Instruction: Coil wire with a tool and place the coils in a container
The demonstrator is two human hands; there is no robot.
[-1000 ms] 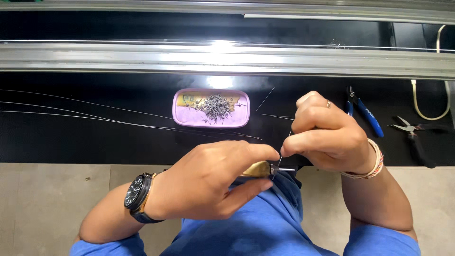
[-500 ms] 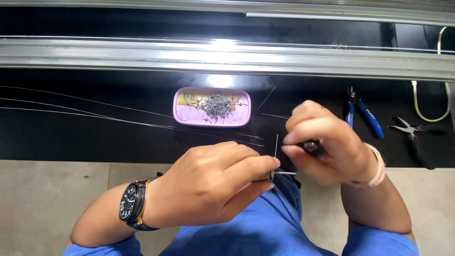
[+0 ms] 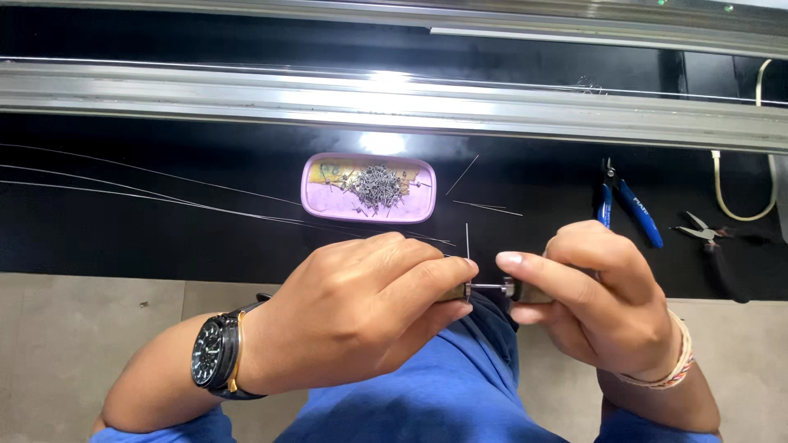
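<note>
My left hand (image 3: pixel 361 308) is closed around a small brass-coloured tool body, its tip just visible at my thumb. A short metal pin (image 3: pixel 486 288) bridges the gap to my right hand (image 3: pixel 591 291), which grips a dark handle piece at the pin's other end. A thin wire (image 3: pixel 467 240) stands up from the joint between the two hands. Both hands hover at the front edge of the black worktop (image 3: pixel 164 238), over my blue-clad lap. Most of both held parts is hidden by my fingers.
A pink oval tray (image 3: pixel 320 184) of several tiny metal parts sits just beyond my hands. Long thin wires (image 3: pixel 164 197) run in from the left. Blue-handled pliers (image 3: pixel 628 205) and black cutters (image 3: pixel 714 246) lie at the right. A metal rail (image 3: pixel 394 102) crosses the back.
My right hand has drawn away to the right and lowered, so the two held pieces now sit apart with the metal pin showing between them. The left hand stays nearly in place.
</note>
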